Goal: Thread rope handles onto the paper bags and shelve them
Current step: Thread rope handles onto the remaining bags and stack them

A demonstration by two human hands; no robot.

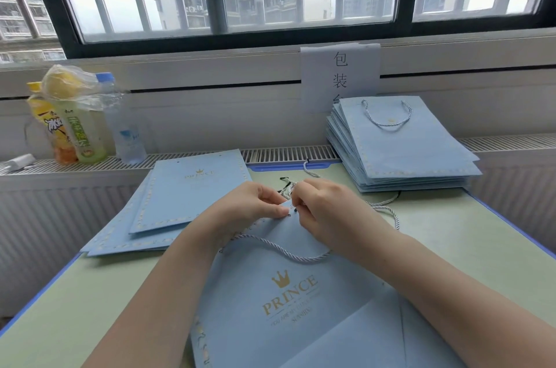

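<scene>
At the bag's far top edge, the left hand (255, 202) is pinching the paper bag (288, 301) beside its punched holes; the right hand (323, 211), just right, is pinching the rope (388, 211) tip, which trails rightward.

Matt pale-blue paper bag (288, 301) with shiny gold foil print under the pinching fingers, twisted silvery cord handle (279, 250) just below the grip, smooth matt green tabletop (451, 247) beneath, clear plastic bottles (120, 120) far left of it

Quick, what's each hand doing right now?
Left hand: pinches the top edge of the paper bag.
Right hand: pinches the rope handle end at the bag's hole.
</scene>
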